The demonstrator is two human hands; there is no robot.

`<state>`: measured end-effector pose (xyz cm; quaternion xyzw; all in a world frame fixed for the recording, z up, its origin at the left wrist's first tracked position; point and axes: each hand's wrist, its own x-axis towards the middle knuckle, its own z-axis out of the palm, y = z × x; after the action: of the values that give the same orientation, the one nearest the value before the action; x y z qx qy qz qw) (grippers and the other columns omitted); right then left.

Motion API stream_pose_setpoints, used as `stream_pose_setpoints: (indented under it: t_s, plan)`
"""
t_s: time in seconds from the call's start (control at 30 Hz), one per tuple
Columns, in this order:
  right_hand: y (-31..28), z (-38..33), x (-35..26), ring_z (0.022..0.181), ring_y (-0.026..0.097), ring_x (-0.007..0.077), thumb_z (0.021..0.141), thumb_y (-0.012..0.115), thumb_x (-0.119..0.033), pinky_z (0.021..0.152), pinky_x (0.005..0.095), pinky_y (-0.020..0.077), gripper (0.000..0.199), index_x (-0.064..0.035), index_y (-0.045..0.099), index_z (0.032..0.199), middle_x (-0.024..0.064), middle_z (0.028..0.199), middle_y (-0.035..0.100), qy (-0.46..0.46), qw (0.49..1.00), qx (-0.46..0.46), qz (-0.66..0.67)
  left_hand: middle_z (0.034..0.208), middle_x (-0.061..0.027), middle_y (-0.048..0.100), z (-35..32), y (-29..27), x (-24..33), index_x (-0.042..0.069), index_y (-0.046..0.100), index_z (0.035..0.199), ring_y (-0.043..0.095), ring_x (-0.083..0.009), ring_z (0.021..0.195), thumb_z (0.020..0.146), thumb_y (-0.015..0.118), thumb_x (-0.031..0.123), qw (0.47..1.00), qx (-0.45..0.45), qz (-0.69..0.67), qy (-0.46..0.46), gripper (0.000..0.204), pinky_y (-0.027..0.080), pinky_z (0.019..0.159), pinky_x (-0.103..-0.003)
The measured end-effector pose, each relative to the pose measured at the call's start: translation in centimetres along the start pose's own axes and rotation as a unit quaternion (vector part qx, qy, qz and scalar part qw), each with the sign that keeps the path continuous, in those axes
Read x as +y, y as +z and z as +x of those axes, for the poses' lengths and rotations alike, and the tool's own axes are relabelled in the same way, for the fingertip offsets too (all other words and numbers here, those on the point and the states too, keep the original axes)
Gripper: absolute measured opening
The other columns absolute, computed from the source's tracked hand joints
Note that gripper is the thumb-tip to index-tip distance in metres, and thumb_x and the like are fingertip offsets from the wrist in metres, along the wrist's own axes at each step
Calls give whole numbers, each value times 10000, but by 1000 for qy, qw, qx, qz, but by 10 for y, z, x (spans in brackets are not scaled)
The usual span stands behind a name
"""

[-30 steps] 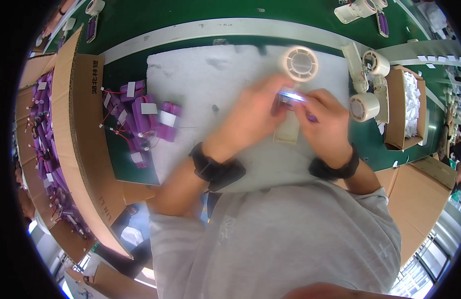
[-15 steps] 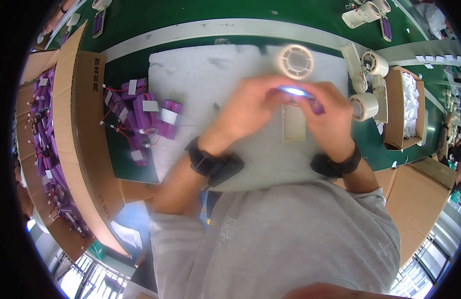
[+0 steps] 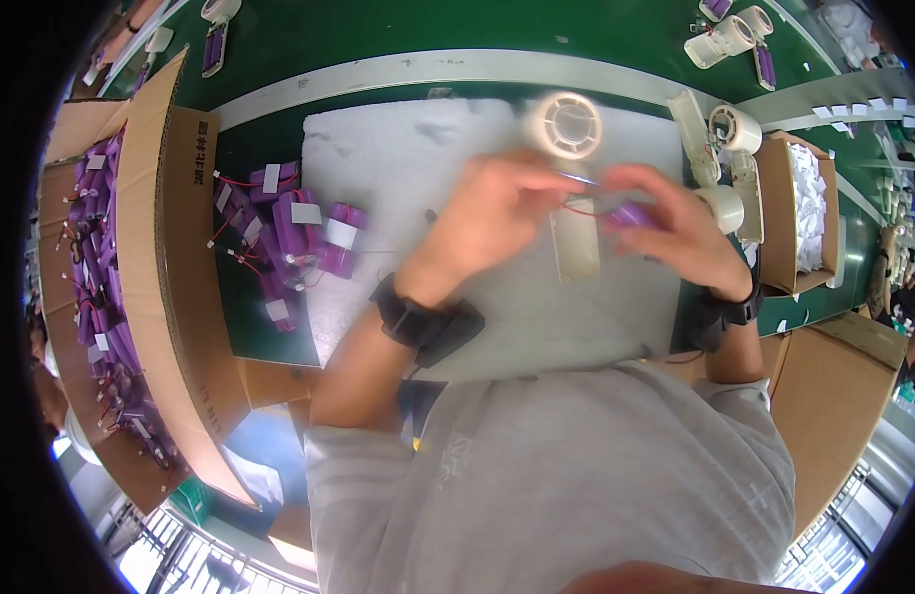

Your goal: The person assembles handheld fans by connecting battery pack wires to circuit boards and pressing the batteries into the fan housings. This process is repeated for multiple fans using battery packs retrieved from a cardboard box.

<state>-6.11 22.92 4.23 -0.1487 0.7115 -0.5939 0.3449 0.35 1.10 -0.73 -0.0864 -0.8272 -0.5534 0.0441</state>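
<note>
My right hand point(image 3: 680, 223) grips a purple battery pack point(image 3: 630, 215), partly hidden by its fingers, with a red wire point(image 3: 584, 208) running from it toward my left hand. With fingers pinched, my left hand point(image 3: 497, 208) is at a thin, shiny piece point(image 3: 579, 179) too blurred to identify. Both hands are over a cream handheld fan on the white foam pad. Its round head point(image 3: 568, 126) lies beyond them, and its open, hollow handle point(image 3: 576, 247) shows between and below them.
Several purple battery packs point(image 3: 297, 223) lie left of the foam pad point(image 3: 408, 129). Further left, a tall cardboard box point(image 3: 185, 287) holds many more. On the right are cream fan parts point(image 3: 746, 193) and a small carton point(image 3: 774, 213) of white paper pieces. A grey rail point(image 3: 428, 67) crosses behind.
My right hand has moved right with the battery pack, away from my left hand, exposing the red wire. The bright glint between the hands has faded.
</note>
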Motion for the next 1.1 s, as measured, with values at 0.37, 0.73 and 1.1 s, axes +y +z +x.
stream_pose_setpoints:
  t_s: [0.37,0.73,1.1]
  plan:
    - [1,-15,17,830,648,296,770,766,-95,717,347,534,197,-18,688,934,105,978,689,-207,811,163,-522,1027,-47,650,-2,-7,-2,81,712,1070,626,-143,832,789,636,-71,991,-22,-106,-77,329,515,730,-270]
    - [14,-13,4,809,654,317,753,715,-22,714,377,532,67,4,670,794,147,1015,704,-225,795,88,-556,1023,-43,661,-2,-6,-1,69,714,1059,621,-125,820,783,636,-79,993,-12,-91,-77,323,512,716,-261]
    - [-4,-9,7,713,666,323,771,693,-10,668,361,547,54,22,685,814,151,1012,721,-179,869,78,-455,1016,-39,666,-2,-6,-2,82,721,1058,618,-122,816,784,640,-75,994,-10,-82,-66,325,510,722,-260]
